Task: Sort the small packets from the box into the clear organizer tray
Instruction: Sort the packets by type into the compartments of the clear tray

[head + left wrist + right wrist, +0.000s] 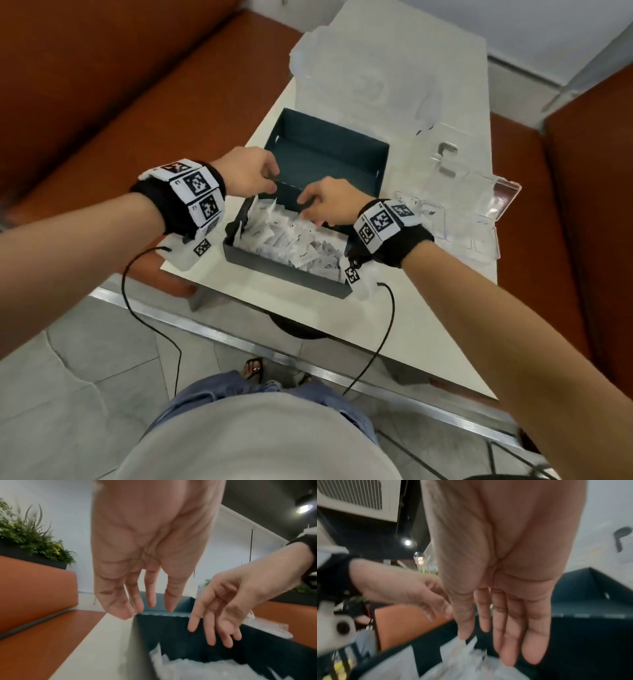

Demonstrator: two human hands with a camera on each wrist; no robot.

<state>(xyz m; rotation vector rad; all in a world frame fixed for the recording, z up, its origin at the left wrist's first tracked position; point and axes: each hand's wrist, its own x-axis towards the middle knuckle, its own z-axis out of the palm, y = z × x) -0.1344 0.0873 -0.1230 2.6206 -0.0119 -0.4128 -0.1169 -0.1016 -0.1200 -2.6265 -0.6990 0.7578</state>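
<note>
A dark teal box (284, 270) stands on the white table (308, 318), its open lid (325, 147) lying behind it. Several small white packets (301, 243) fill the box. My left hand (270, 178) reaches the box's far left corner; its straight fingers (150, 601) hang at the rim and hold nothing. My right hand (308, 205) hangs over the far wall with fingers (510, 649) extended down, just above the packets (467, 666), holding nothing. The clear organizer tray (479, 219) lies to the box's right.
Another clear plastic piece (359, 68) lies at the table's far end. Orange benches flank the table on the left (102, 102) and right (582, 222). Black cables (387, 325) hang from both wrists past the table's near edge.
</note>
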